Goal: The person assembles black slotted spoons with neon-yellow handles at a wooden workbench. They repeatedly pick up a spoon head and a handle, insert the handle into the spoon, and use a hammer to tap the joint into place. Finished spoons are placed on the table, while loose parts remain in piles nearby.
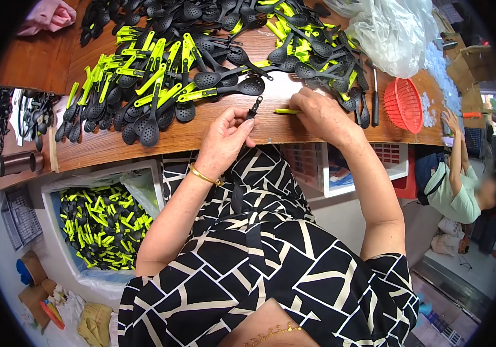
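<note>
Near the table's front edge, my left hand is closed round a black utensil handle, whose tip with small holes points up past the thumb. The lower part of that utensil is lost against the dark patterned clothing. To its right, my right hand has its fingers bent down at the table, pinching a thin lime-green strip that sticks out to the left. A gap separates the strip from the black handle. Just beyond the hands, a black slotted spoon with a lime-green handle part lies on the pile.
Black slotted spoons with lime-green handle parts cover the far table. At right are a red plastic basket, a black-handled tool and clear plastic bags. A full bin stands below left. Another person is at far right.
</note>
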### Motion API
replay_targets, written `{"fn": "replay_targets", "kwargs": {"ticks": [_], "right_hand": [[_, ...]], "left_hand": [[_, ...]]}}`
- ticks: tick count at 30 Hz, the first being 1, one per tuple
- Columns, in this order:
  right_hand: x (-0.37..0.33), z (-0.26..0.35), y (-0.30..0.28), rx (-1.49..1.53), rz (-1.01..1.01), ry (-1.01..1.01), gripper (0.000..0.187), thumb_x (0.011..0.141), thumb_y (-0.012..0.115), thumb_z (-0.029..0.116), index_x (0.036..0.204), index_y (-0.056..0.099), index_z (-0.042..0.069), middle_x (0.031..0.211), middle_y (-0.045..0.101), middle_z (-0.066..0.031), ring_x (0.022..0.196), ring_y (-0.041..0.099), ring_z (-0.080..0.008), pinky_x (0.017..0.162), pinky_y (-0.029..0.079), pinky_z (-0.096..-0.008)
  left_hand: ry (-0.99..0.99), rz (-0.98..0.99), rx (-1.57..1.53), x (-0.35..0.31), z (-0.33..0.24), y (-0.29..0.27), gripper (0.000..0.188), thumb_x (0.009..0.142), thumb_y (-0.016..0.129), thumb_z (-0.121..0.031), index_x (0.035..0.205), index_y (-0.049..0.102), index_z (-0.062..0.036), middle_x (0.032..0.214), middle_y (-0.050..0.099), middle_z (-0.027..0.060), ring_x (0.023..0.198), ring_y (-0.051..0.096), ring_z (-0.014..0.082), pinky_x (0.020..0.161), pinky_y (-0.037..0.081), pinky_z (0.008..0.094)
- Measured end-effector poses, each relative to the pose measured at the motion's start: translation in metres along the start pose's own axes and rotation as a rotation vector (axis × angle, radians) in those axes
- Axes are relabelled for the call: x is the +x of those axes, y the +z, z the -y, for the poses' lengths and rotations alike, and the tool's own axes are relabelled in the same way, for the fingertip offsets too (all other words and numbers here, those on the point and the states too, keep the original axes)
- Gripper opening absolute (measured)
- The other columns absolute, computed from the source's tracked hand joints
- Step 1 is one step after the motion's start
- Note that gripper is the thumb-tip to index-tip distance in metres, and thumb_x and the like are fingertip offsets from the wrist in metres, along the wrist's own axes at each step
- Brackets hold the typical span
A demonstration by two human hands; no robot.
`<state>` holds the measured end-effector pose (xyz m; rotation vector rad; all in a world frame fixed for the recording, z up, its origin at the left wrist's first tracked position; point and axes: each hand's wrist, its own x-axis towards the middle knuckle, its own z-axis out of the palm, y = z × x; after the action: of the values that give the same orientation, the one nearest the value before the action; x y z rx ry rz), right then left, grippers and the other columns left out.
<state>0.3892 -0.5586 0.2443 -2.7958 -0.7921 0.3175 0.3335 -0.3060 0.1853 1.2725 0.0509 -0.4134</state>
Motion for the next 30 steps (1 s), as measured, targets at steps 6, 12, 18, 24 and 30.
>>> {"fn": "replay_targets", "kwargs": {"ticks": [6,12,18,24,30], "right_hand": [[-0.004,0.024,0.007,1.256,-0.215,0.176,0.044,0.092,0.071,-0.003,0.130,0.051,0.005,0.107,0.064,-0.0028,0.097,0.066,-0.0118,0.085,0.055,-0.0251],[0.015,0.049,0.037,1.454,-0.425,0.057,0.047,0.090,0.073,-0.003,0.131,0.053,0.006,0.110,0.064,-0.0052,0.097,0.065,-0.0104,0.087,0.054,-0.0249],[0.019,0.044,0.032,1.481,-0.288,0.071,0.045,0.090,0.074,0.000,0.131,0.055,0.006,0.107,0.064,-0.0029,0.099,0.064,-0.0096,0.089,0.053,-0.0263],[0.018,0.043,0.033,1.293,-0.263,0.026,0.045,0.089,0.075,0.000,0.128,0.053,0.005,0.105,0.065,-0.0039,0.096,0.065,-0.0101,0.086,0.054,-0.0263],[0.006,0.058,0.030,1.383,-0.242,0.139,0.050,0.090,0.074,0.001,0.131,0.047,0.008,0.096,0.069,-0.0058,0.091,0.066,-0.0101,0.081,0.053,-0.0259]], "left_hand": [[0.037,-0.025,0.045,-0.007,0.002,0.005,0.034,0.104,0.060,-0.011,0.134,0.056,0.0026,0.108,0.073,0.0121,0.079,0.067,0.0097,0.076,0.056,0.0234],[0.008,0.004,-0.054,-0.010,-0.004,0.010,0.033,0.104,0.057,-0.008,0.136,0.057,0.0025,0.107,0.073,0.0112,0.085,0.069,0.0109,0.081,0.057,0.0251],[-0.025,0.100,-0.040,-0.010,-0.002,0.001,0.032,0.104,0.057,-0.008,0.134,0.059,0.0026,0.105,0.073,0.0106,0.085,0.068,0.0101,0.079,0.056,0.0232],[-0.032,0.109,-0.014,-0.015,-0.005,0.001,0.032,0.104,0.057,-0.009,0.134,0.059,0.0031,0.104,0.073,0.0094,0.085,0.067,0.0091,0.080,0.055,0.0232],[0.108,0.086,0.214,-0.027,-0.013,0.008,0.035,0.105,0.057,-0.009,0.138,0.056,0.0022,0.109,0.072,0.0094,0.091,0.068,0.0112,0.084,0.055,0.0247]]}}
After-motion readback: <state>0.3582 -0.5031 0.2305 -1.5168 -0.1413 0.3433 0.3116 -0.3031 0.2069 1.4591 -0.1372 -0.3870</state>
